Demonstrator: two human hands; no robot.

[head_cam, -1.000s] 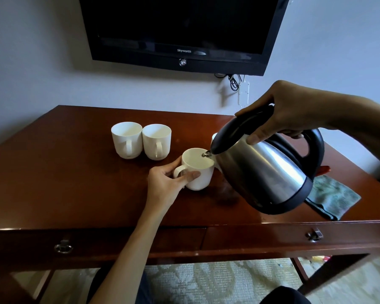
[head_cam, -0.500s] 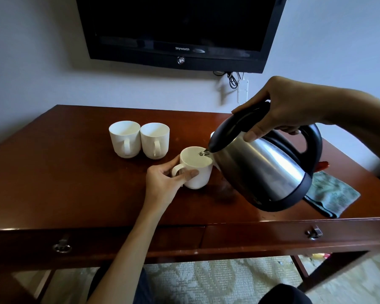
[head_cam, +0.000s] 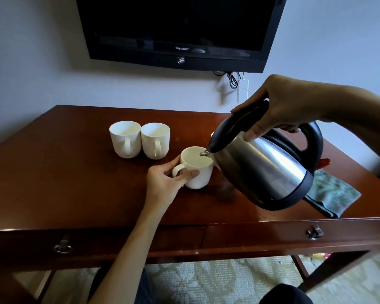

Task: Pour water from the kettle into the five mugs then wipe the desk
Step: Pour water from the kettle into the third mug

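My right hand grips the black handle of a steel kettle, thumb on its lid. The kettle is tilted left and held above the desk, its spout over a white mug. Water runs from the spout into that mug. My left hand holds the mug by its handle side on the dark wooden desk. Two more white mugs stand side by side behind it. A sliver of another white mug shows behind the kettle's lid. A green cloth lies folded at the desk's right front.
A black television hangs on the wall above the desk, with cables and a white plug strip under it. A red object peeks out behind the kettle. Two drawers with metal pulls face me. Patterned carpet lies below.
Both hands, the kettle and the mug keep almost the same pose while water keeps running; the whole scene sits slightly lower left in view than a second ago.
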